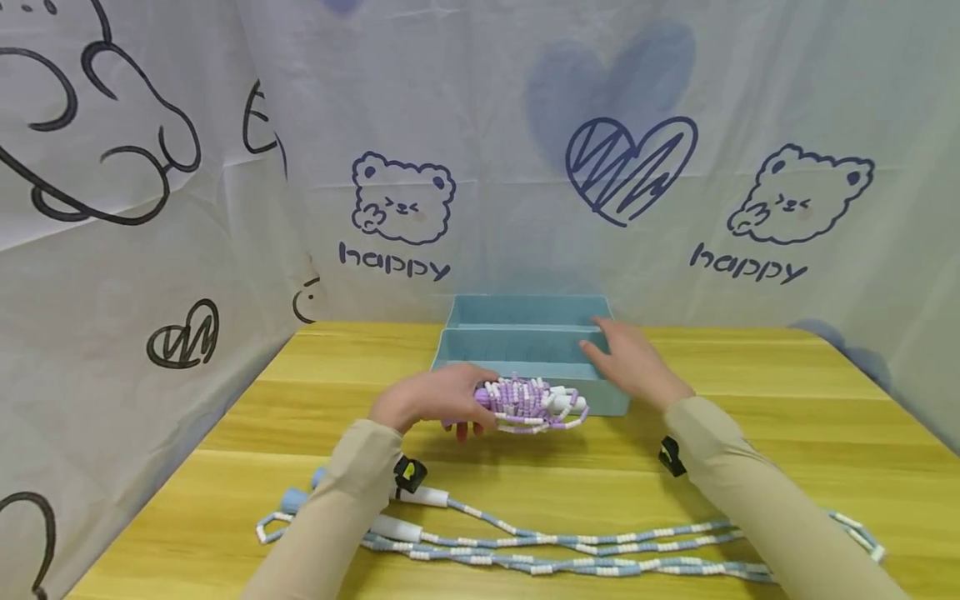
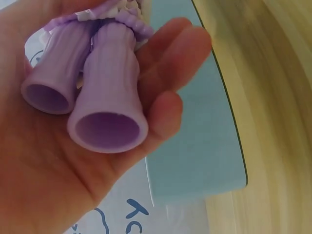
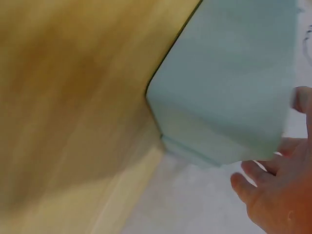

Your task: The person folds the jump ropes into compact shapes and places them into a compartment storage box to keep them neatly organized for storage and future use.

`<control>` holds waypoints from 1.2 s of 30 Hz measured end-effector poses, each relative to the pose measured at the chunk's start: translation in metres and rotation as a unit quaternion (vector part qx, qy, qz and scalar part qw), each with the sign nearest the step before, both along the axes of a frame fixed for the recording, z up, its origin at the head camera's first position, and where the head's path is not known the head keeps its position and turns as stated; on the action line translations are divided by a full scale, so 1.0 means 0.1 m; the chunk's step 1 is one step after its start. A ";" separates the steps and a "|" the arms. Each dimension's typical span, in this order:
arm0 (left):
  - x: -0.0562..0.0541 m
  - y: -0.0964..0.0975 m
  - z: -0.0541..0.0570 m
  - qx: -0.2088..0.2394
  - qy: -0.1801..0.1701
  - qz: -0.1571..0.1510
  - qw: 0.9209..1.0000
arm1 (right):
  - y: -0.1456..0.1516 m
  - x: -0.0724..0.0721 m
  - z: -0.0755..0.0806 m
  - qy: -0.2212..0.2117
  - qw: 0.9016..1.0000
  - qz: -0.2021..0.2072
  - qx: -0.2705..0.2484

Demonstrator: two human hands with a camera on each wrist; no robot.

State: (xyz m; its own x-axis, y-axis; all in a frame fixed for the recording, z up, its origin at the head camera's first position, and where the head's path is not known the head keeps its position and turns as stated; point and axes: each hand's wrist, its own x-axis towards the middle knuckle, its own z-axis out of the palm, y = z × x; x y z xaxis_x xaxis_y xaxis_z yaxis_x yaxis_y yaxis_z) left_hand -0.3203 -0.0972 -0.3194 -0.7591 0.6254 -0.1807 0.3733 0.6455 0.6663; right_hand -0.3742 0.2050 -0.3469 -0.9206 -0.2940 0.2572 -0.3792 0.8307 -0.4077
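My left hand grips a bundled purple-and-white beaded jump rope just in front of a light blue box. Two ribbed purple handles lie across the palm in the left wrist view, hollow ends toward the camera. White parts poke out at the bundle's right end. At the box's right end is my right hand, fingers loosely extended by the rim and holding nothing. Whether those fingertips touch the rim, I cannot tell. The box stands with its top uncovered; part of its inside is hidden.
A blue-and-white beaded jump rope lies stretched along the table's near side, partly under both forearms. Its blue-ended handles are at the left. Behind the box stands another light blue tray-like part, close to the printed curtain.
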 end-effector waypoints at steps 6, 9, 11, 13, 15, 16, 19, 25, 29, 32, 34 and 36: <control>0.04 0.03 -0.02 -0.014 0.027 0.009 0.999 | -0.02 -0.26 -0.10 0.001 1.000 -0.007 0.020; 0.05 0.07 -0.04 -0.015 0.026 0.010 1.000 | 0.01 -0.29 -0.12 -0.007 0.999 -0.008 0.036; 0.06 0.08 -0.04 -0.018 0.023 0.012 0.999 | 0.01 -0.31 -0.12 -0.024 0.999 -0.011 0.048; 0.06 0.09 -0.05 -0.021 0.022 0.014 0.999 | 0.00 -0.33 -0.12 -0.044 0.997 -0.017 0.065; 0.06 0.11 -0.06 -0.025 0.022 0.016 0.999 | 0.00 -0.34 -0.11 -0.061 0.995 -0.026 0.079; 0.07 0.12 -0.06 -0.027 0.022 0.016 0.999 | -0.01 -0.34 -0.11 -0.067 0.994 -0.029 0.084; 0.06 0.11 -0.06 -0.032 0.025 0.017 0.999 | -0.03 -0.34 -0.10 -0.074 0.992 -0.035 0.099; 0.02 -0.08 0.16 0.016 0.031 0.050 0.998 | 0.01 -0.36 -0.09 -0.075 0.990 -0.039 0.113; -0.04 -0.24 0.34 0.062 0.035 0.078 0.994 | 0.02 -0.39 -0.10 -0.064 0.990 -0.041 0.119; -0.14 -0.29 0.39 0.066 0.062 0.085 0.992 | 0.01 -0.41 -0.11 -0.063 0.990 -0.039 0.124; -0.25 -0.28 0.39 0.063 0.087 0.082 0.991 | 0.00 -0.41 -0.12 -0.066 0.990 -0.034 0.122; -0.38 -0.26 0.39 0.063 0.107 0.075 0.989 | -0.02 -0.40 -0.14 -0.068 0.990 -0.030 0.118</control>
